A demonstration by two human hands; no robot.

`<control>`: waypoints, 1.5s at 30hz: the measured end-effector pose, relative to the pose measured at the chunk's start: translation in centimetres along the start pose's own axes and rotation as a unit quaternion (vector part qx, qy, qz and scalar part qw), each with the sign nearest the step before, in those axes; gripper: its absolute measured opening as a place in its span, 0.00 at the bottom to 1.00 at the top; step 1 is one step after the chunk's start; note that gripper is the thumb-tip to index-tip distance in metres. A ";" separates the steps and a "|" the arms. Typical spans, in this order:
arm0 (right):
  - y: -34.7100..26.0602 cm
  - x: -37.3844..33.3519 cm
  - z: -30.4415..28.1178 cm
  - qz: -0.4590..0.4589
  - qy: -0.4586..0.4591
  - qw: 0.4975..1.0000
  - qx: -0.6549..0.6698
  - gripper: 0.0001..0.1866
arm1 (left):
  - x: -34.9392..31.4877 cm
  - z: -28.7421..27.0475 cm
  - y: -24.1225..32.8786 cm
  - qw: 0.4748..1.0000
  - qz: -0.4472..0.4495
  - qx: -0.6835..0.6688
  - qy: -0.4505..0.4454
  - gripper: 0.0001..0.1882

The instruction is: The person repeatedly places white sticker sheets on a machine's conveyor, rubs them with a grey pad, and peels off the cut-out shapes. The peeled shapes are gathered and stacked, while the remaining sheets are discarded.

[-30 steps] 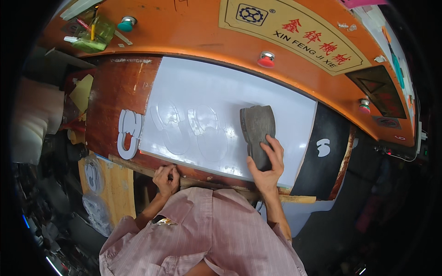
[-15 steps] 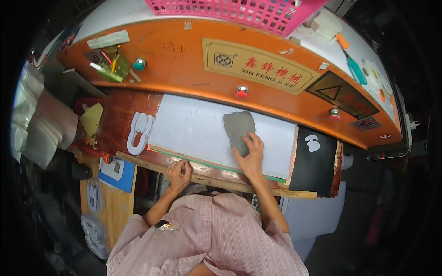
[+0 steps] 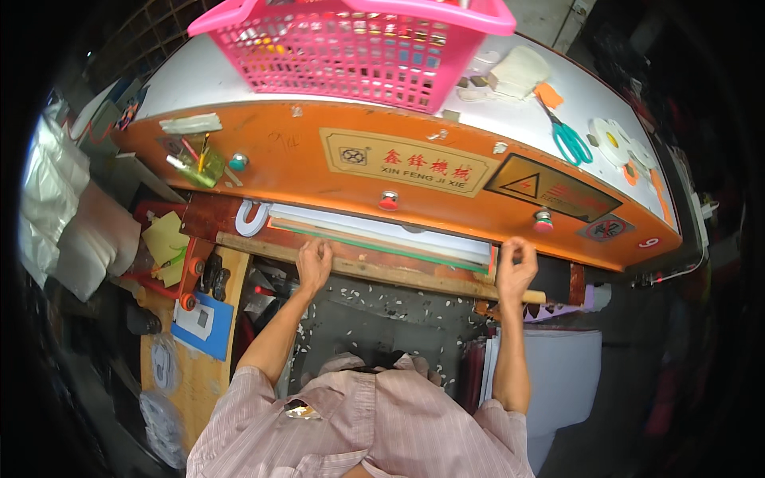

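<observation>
My left hand [image 3: 315, 264] is at the front wooden strip [image 3: 358, 272] of the sliding board, its fingers curled in with nothing showing in them. Over the strip's right end is my right hand [image 3: 516, 269], fingers bent round toward the thumb and nothing visible inside. It lies just below a red push button [image 3: 543, 221] on the orange machine front [image 3: 295, 179]. Between the hands, a narrow band of white sheet [image 3: 351, 223] shows on the board. The machine hides the rest, with just a sliver of the grey piece [image 3: 411, 229] at its edge. A white U-shaped cutout [image 3: 253, 219] lies left of the sheet.
A pink basket [image 3: 343, 64] stands on the machine top, with teal-handled scissors [image 3: 570, 143] to its right. A green cup with pens [image 3: 198, 166] hangs on the front. At the left, a wooden side table [image 3: 215, 358] carries a blue board [image 3: 209, 336]. White scraps dot the floor.
The board has slid away from me under the machine, taking most of the sheet and grey piece out of sight. My right hand has left the grey piece and moved right to the strip.
</observation>
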State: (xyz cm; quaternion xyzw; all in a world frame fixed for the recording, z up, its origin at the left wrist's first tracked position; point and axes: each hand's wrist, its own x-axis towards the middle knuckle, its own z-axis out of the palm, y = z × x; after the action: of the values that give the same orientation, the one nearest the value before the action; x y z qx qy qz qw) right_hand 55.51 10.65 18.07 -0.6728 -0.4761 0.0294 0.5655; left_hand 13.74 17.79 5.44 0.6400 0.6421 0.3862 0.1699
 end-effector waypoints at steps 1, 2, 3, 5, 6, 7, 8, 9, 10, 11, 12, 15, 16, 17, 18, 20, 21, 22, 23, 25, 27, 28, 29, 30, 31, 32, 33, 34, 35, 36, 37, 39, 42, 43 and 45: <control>0.5 -0.8 -0.3 0.023 -0.031 0.999 -0.001 0.05 | 1.1 0.5 0.8 1.000 0.000 -0.003 0.006 0.09; 1.0 -2.0 -0.4 0.014 -0.048 0.999 -0.005 0.05 | 1.9 0.9 1.5 1.000 0.010 -0.020 0.015 0.09; 1.4 -3.1 -0.5 0.008 -0.077 0.995 -0.061 0.04 | 2.3 1.2 2.1 1.000 0.005 0.006 0.016 0.10; 2.0 -5.1 0.0 0.043 -0.131 0.988 -0.064 0.08 | 2.8 1.7 3.1 0.999 -0.008 0.026 0.023 0.10; 2.2 -5.9 0.2 0.018 -0.161 0.982 -0.099 0.12 | 2.8 1.8 3.5 0.999 -0.027 0.030 0.018 0.11; 2.3 -6.9 0.8 0.003 -0.156 0.978 -0.135 0.15 | 2.8 1.8 3.8 0.999 -0.042 0.026 -0.004 0.11; 2.4 -7.7 0.7 0.020 -0.212 0.970 -0.120 0.17 | 2.4 1.8 4.1 0.999 -0.028 0.025 -0.006 0.12; 2.4 -8.3 1.0 -0.009 -0.197 0.974 -0.112 0.17 | 2.1 1.7 4.3 0.999 -0.029 0.025 -0.007 0.12; 2.2 -9.1 1.1 -0.045 -0.172 0.979 -0.095 0.17 | 1.6 1.3 4.5 1.000 -0.018 0.012 -0.003 0.12; 2.0 -9.9 1.0 -0.055 -0.167 0.978 -0.113 0.17 | 1.2 1.0 4.6 0.999 -0.030 0.010 -0.008 0.12; 1.6 -10.8 0.9 -0.078 -0.146 0.979 -0.122 0.17 | 0.5 0.4 4.6 0.999 -0.033 0.015 -0.023 0.12; 0.6 -12.9 0.1 -0.080 -0.149 0.977 -0.129 0.18 | -1.3 -1.1 4.1 0.998 -0.035 -0.004 -0.057 0.14; 0.3 -13.4 0.1 -0.071 -0.151 0.979 -0.120 0.18 | -1.4 -1.5 3.9 0.999 -0.019 -0.016 -0.047 0.13; 0.1 -14.1 -0.1 -0.067 -0.164 0.975 -0.131 0.17 | -1.9 -2.0 3.5 0.998 -0.019 -0.026 -0.049 0.13; -0.1 -14.4 0.1 -0.065 -0.168 0.974 -0.136 0.17 | -2.1 -2.5 3.1 0.998 -0.031 -0.034 -0.053 0.13; -0.4 -15.4 0.2 -0.035 -0.209 0.961 -0.180 0.17 | -3.1 -3.2 1.9 0.995 -0.024 -0.067 -0.069 0.15; -0.5 -16.1 0.5 -0.043 -0.196 0.964 -0.174 0.17 | -3.4 -3.5 1.3 0.995 -0.012 -0.075 -0.070 0.15; -0.5 -16.8 0.5 -0.042 -0.193 0.965 -0.172 0.17 | -4.1 -3.6 0.6 0.993 -0.025 -0.081 -0.079 0.15; -0.6 -17.8 0.6 -0.050 -0.188 0.965 -0.178 0.17 | -5.0 -3.8 -0.2 0.993 -0.030 -0.078 -0.080 0.15; -0.9 -20.0 0.7 -0.009 -0.198 0.963 -0.180 0.17 | -6.6 -4.2 -1.8 0.992 -0.040 -0.079 -0.085 0.15; -1.4 -22.3 1.1 -0.014 -0.179 0.967 -0.182 0.15 | -8.5 -4.6 -3.4 0.995 -0.032 -0.051 -0.078 0.15; -1.6 -22.8 1.4 -0.003 -0.170 0.969 -0.179 0.15 | -9.5 -4.6 -4.0 0.996 -0.035 -0.038 -0.078 0.15; -1.9 -23.1 2.0 0.008 -0.159 0.972 -0.171 0.15 | -10.3 -4.8 -4.4 0.998 -0.025 -0.012 -0.054 0.15; -2.2 -23.1 2.5 0.030 -0.151 0.974 -0.164 0.16 | -11.4 -4.8 -4.6 0.999 -0.013 0.002 -0.033 0.14; -2.6 -22.9 3.5 -0.015 -0.109 0.987 -0.121 0.18 | -12.8 -4.8 -4.5 1.000 -0.005 0.018 -0.008 0.13; -2.9 -22.1 4.4 -0.047 -0.119 0.986 -0.110 0.25 | -14.3 -4.9 -4.3 0.999 0.006 0.036 0.013 0.13; -3.3 -21.5 5.5 -0.037 -0.156 0.981 -0.107 0.32 | -15.4 -5.0 -4.1 0.999 0.014 0.040 0.019 0.12; -3.6 -20.9 6.6 -0.049 -0.194 0.972 -0.121 0.36 | -16.6 -5.3 -3.9 0.999 0.021 0.046 0.015 0.11; -4.0 -20.5 7.8 -0.057 -0.236 0.958 -0.152 0.37 | -17.7 -5.6 -3.7 0.999 0.015 0.052 0.008 0.09; -4.3 -20.5 8.8 -0.056 -0.239 0.957 -0.156 0.37 | -18.5 -5.8 -3.6 0.999 0.027 0.033 0.023 0.08; -4.4 -20.8 9.4 -0.066 -0.242 0.955 -0.159 0.37 | -19.8 -5.9 -3.4 0.999 0.024 0.025 0.030 0.08; -3.8 -21.8 9.6 -0.052 -0.255 0.950 -0.171 0.34 | -21.4 -6.2 -3.9 0.999 0.021 0.031 0.025 0.04; -1.5 -22.8 7.9 -0.022 -0.268 0.962 -0.045 0.29 | -23.4 -6.1 -5.6 0.998 0.000 0.059 0.012 0.02; -0.2 -22.3 6.8 0.012 -0.279 0.960 0.026 0.29 | -23.9 -5.9 -6.3 0.999 0.015 0.048 0.012 0.01; 1.9 -20.6 4.9 0.211 -0.288 0.909 0.216 0.30 | -24.2 -5.3 -8.0 0.996 0.001 0.081 -0.022 0.02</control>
State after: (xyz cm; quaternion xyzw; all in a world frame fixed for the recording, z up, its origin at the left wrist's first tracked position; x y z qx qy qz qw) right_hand 42.64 0.56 4.55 -0.5812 -0.4476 0.4428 0.5155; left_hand 7.47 -5.84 -3.55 0.6607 0.6668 0.3188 0.1311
